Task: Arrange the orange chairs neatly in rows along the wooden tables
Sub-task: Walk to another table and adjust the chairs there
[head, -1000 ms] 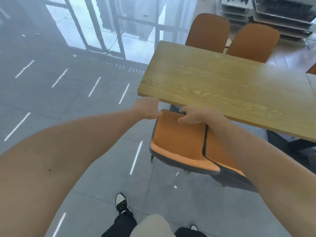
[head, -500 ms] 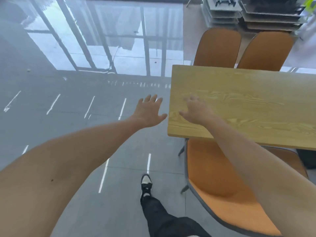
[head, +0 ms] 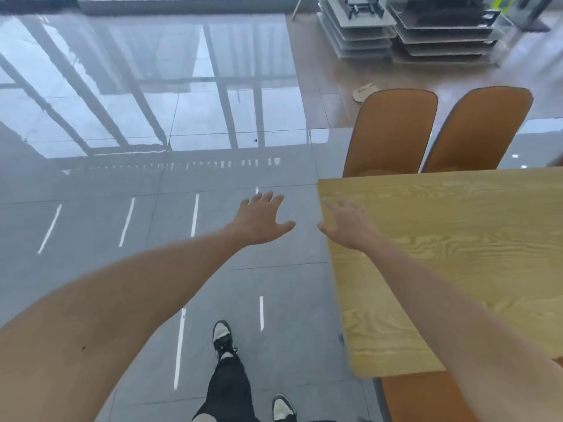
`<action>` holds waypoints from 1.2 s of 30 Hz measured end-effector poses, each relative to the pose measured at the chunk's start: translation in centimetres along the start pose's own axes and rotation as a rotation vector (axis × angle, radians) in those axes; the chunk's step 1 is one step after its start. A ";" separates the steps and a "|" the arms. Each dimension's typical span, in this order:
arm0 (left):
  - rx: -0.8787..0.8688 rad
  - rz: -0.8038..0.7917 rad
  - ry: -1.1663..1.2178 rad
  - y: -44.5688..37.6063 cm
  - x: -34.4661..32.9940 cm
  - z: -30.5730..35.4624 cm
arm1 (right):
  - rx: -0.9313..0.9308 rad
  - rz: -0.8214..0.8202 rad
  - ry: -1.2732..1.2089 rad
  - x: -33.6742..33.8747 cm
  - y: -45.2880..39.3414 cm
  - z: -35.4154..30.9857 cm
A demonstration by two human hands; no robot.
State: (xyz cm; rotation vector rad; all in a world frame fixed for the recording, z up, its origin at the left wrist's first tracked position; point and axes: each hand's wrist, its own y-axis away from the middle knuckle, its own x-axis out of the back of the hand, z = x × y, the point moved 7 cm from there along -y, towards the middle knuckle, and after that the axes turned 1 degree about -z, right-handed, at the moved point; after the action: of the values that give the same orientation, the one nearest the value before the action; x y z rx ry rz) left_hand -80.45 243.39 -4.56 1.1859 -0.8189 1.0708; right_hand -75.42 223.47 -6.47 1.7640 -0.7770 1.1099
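Orange chairs are being seen in three places in the head view. Two of them, the left far chair (head: 393,132) and the right far chair (head: 478,132), are standing side by side beyond the right hand (head: 347,226), at the far edge of the wooden worktop (head: 472,248), with their backrests rising above it and their seats tucked under it. A third, the near chair (head: 426,397), is being shown only in part, below and behind the right hand, under the worktop's near edge.

The right hand is being held flat over the worktop's left end, near its far corner, with the fingers straight and spread; nothing is being held in this grip, and whether the palm is touching the wood cannot be told. The left hand (head: 262,222) is being held out over the grey tiled floor (head: 122,269), just to the left of the right hand and clear of the worktop's edge; its grip is wide too, fingers fanned and thumb pointing toward the worktop, with nothing in it.

Below the left hand, a dark trouser leg (head: 228,388) and a black and white shoe (head: 222,333) are being seen on the tiles, with a second shoe (head: 283,409) at the bottom edge. Far beyond both hands, stacked grey trays (head: 353,35) are lying on the brown floor, and window bars are being reflected in the glossy tiles.
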 end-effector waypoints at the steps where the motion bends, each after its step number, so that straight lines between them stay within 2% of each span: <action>1: -0.021 -0.017 -0.005 -2.8 0.8 -1.1 | -0.023 -0.020 0.013 0.5 -2.3 0.0; 6: -0.150 -0.181 -0.042 -16.6 4.1 -4.3 | -0.161 -0.090 0.001 4.4 -12.2 0.8; 11: -0.326 -0.288 -0.156 -28.9 7.7 -2.8 | -0.336 -0.123 -0.188 7.8 -20.0 4.6; 13: -0.407 -0.310 -0.193 -34.6 9.0 -1.0 | -0.415 -0.085 -0.218 9.4 -22.9 7.3; 17: -0.588 -0.309 -0.247 -46.4 11.5 4.6 | -0.561 -0.030 -0.332 11.5 -29.3 14.7; 21: -0.753 -0.396 -0.267 -56.2 13.6 10.9 | -0.693 -0.051 -0.470 14.2 -34.6 22.7; 26: -0.877 -0.480 -0.350 -66.6 15.6 18.0 | -0.811 -0.064 -0.652 18.5 -38.1 29.8; 29: -0.981 -0.520 -0.373 -71.9 16.7 22.9 | -0.887 -0.005 -0.699 20.8 -39.8 34.3; 36: -1.295 -0.514 -0.405 -83.7 17.8 35.7 | -1.152 0.089 -0.751 24.0 -43.5 44.7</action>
State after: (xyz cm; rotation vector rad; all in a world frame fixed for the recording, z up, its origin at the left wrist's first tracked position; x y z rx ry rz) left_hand 5.88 209.71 -6.56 0.3996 -1.1452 -0.2222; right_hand -13.10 199.50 -9.05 1.0595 -1.5399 -0.1146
